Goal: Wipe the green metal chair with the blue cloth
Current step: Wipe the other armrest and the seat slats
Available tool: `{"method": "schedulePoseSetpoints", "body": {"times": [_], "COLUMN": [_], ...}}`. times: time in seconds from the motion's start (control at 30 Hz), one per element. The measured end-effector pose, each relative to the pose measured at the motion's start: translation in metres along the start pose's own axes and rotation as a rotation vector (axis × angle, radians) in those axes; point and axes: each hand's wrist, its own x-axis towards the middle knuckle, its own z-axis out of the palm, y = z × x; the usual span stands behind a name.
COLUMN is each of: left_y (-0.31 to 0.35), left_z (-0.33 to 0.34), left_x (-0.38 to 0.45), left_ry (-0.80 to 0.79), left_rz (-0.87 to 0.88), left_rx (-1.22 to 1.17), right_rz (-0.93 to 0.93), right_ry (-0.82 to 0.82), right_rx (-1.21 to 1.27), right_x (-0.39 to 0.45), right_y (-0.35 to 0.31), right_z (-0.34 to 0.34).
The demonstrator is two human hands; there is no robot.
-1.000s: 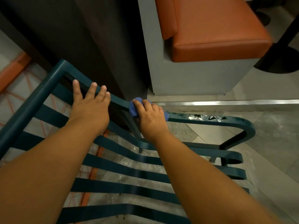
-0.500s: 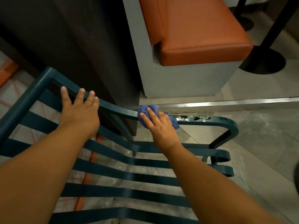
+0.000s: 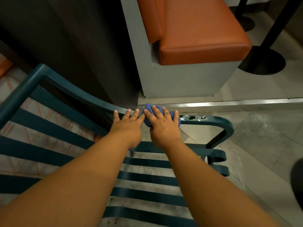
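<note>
Pressing the blue cloth onto the green chair, both hands lie spread.

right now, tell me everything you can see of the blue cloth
The blue cloth is a small, soft-looking rag, bunched up on the top rail of the green chair. The right hand presses it down with spread fingers, covering most of it; blue edges show either side of the hand.

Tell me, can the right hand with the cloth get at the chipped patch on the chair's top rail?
Probably yes. The right hand presses the blue cloth on the rail, and the chipped patch lies just beyond its fingers, with nothing between them.
</note>
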Motion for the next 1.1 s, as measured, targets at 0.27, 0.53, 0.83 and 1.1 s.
{"method": "schedulePoseSetpoints", "body": {"times": [0.27,0.53,0.83,1.1], "left_y": [0.018,0.019,0.023,0.022], "left_z": [0.0,0.005,0.004,0.006], "left_x": [0.012,0.016,0.017,0.015], "left_ry": [-0.032,-0.055,-0.058,-0.059], "left_rz": [-0.097,-0.109,-0.113,-0.103], "left_rx": [0.056,0.029,0.048,0.056], "right_rz": [0.159,0.037,-0.018,0.293], "right_ry": [-0.034,-0.014,-0.042,-0.002], "right_rx": [0.083,0.08,0.1,0.09], "right_x": [0.007,-0.032,-0.028,-0.013], "right_y": [0.008,0.059,0.04,0.058], "right_z": [-0.02,-0.028,-0.021,-0.037]}}
